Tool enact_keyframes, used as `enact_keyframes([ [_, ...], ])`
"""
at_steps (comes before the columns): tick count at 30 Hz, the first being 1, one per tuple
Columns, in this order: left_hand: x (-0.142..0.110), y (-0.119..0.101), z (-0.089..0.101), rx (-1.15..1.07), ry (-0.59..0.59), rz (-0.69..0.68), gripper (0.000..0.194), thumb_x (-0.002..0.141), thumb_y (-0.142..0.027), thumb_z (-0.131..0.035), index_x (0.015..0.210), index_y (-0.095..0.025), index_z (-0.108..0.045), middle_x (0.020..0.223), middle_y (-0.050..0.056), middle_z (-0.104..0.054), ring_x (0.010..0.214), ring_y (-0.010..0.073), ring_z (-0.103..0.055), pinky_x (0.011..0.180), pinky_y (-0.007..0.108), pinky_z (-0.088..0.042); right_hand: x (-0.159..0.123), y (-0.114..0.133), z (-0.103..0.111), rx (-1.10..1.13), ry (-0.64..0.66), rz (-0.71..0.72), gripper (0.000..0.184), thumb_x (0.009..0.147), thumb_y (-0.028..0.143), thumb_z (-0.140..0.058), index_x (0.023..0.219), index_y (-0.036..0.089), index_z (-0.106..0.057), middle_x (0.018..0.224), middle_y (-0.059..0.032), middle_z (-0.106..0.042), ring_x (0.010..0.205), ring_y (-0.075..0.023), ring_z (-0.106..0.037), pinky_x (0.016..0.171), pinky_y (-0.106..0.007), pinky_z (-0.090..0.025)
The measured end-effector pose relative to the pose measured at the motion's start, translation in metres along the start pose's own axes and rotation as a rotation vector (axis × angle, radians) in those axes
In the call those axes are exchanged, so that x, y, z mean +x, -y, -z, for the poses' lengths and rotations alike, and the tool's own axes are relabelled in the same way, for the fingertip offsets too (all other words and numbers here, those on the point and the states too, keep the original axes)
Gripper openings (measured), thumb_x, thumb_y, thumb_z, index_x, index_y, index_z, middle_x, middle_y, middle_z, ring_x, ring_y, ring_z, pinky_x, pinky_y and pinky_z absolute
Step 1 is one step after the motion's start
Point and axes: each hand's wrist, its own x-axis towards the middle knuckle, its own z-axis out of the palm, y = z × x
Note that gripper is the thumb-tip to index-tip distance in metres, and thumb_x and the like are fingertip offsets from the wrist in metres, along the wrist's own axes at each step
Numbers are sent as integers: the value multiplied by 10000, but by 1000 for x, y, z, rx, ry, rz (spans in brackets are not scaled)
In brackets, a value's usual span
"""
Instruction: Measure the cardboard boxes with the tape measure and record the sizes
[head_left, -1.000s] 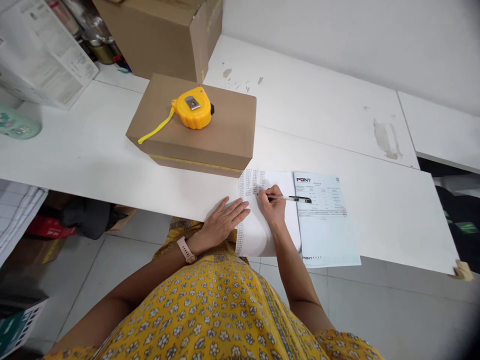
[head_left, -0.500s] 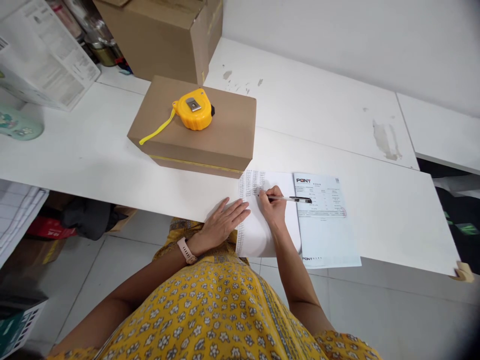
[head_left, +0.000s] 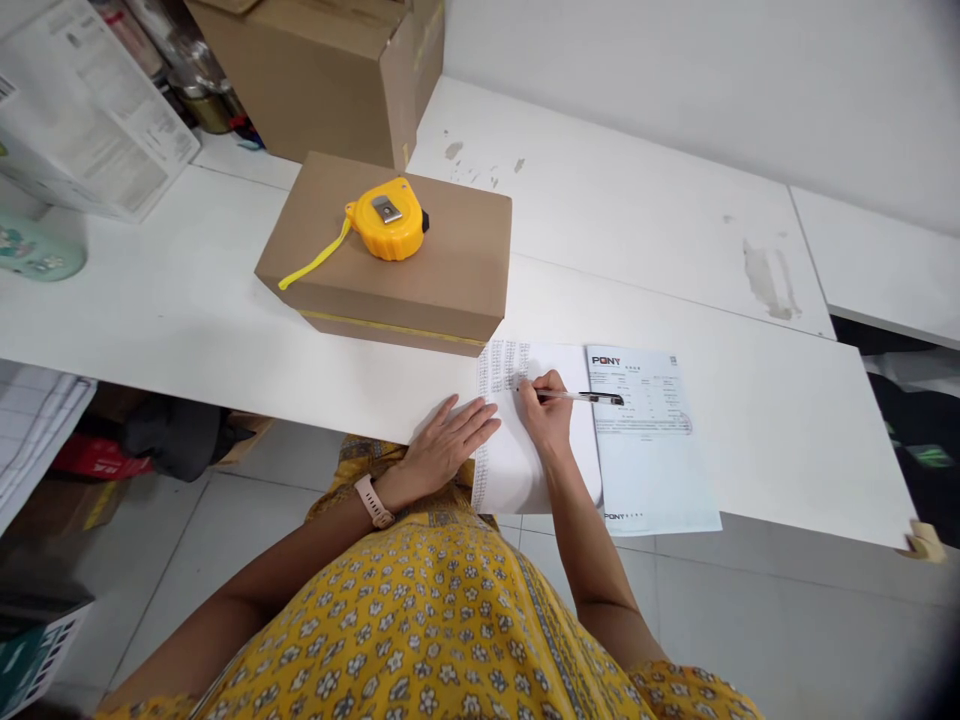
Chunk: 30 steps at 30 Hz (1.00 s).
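My right hand [head_left: 547, 415] grips a pen [head_left: 581, 397], its tip on a white sheet of paper [head_left: 517, 460] near columns of small handwriting. The writing runs down the sheet's left edge and across its top. My left hand [head_left: 452, 440] lies flat with fingers stretched out, the fingertips on the sheet's left edge and the palm at the table's front edge. Right of the sheet, and touching it, lies a printed page headed PONY [head_left: 652, 440], its lower end past the table edge.
Behind the sheet stands a closed cardboard box [head_left: 405, 290] with a yellow tape measure [head_left: 390, 220] on top. A bigger cardboard box [head_left: 322, 90] is behind it. At the left are a white carton [head_left: 90, 110] and a green bottle [head_left: 37, 248]. The white table [head_left: 637, 240] meets a wall.
Almost nothing differs. The pen shifts very slightly at the handwriting, while my left hand, the papers and the boxes stay in place.
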Motion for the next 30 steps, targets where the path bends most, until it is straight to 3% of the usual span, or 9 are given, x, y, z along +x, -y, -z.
enact_keyframes([
  [30,-1,0,-2,16,-8,-1,527,1044,-128,-335,1565,-171,-399,1671,54,-325,1556,235,-257,1266,522,-216,1,0,0,-10,-27,2,282,846,337,-652,694,241,-435,590,74,-430,567,-117,-406,564,-274,-335],
])
